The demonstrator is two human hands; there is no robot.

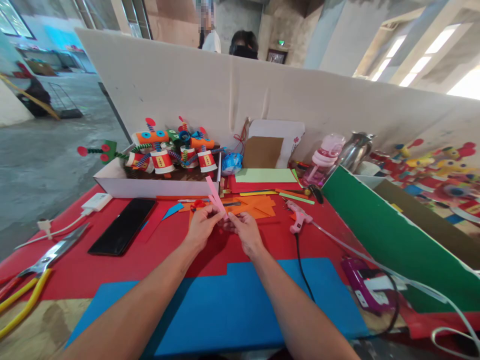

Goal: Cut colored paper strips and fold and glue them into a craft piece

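Both hands meet near the middle of the table over orange paper pieces (258, 206). My left hand (202, 225) is closed with its fingertips on a pink paper strip (215, 195), which stands up from between the hands. My right hand (245, 230) pinches the lower end of the same pink paper, touching the left fingertips. A small red piece (197, 204) lies just behind my left hand. To the right rests a pink glue gun (299, 216). A blue paper scrap (173, 211) is on the left.
A white box (157, 189) of paper-cup figures stands behind left. A black phone (122, 227) and large scissors (48, 257) lie left. Blue sheets (240, 305) cover the front. At right are a green box (393, 240), a purple device (365, 285) and cables. People are beyond the white partition (168, 85).
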